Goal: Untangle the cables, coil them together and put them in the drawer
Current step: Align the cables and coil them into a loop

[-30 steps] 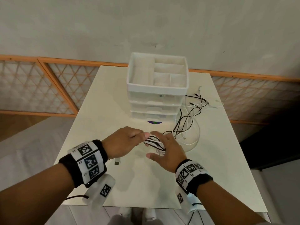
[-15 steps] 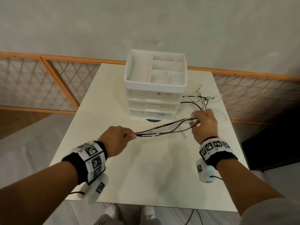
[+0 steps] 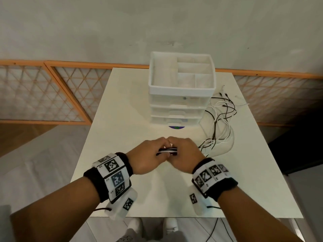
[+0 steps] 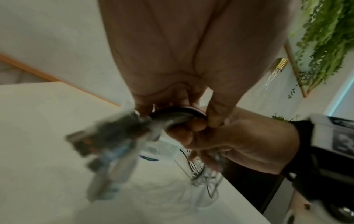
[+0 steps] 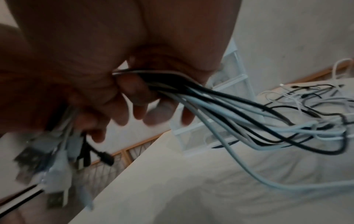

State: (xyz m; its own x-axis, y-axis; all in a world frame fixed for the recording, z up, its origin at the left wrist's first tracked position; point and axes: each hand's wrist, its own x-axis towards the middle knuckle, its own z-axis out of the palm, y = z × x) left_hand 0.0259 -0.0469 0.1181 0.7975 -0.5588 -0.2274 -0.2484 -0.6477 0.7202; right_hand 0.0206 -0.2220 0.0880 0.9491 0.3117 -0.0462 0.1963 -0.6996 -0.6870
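Both hands had come back together: the left hand (image 3: 148,155) and right hand (image 3: 185,154) clamped the cables (image 3: 167,151); beyond the grip, slack trailed loose, so coiling was underway.

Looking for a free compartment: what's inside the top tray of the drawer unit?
The top tray shows only white dividers and bare compartments; the floor behind its front wall is hidden.

A pale worktop (image 3: 132,105) stood against the grey wall (image 3: 122,27). Behind the worktop ran an orange-framed lattice panel (image 3: 40,95), and green foliage (image 4: 325,37) (hanging, blurred) showed to its right.
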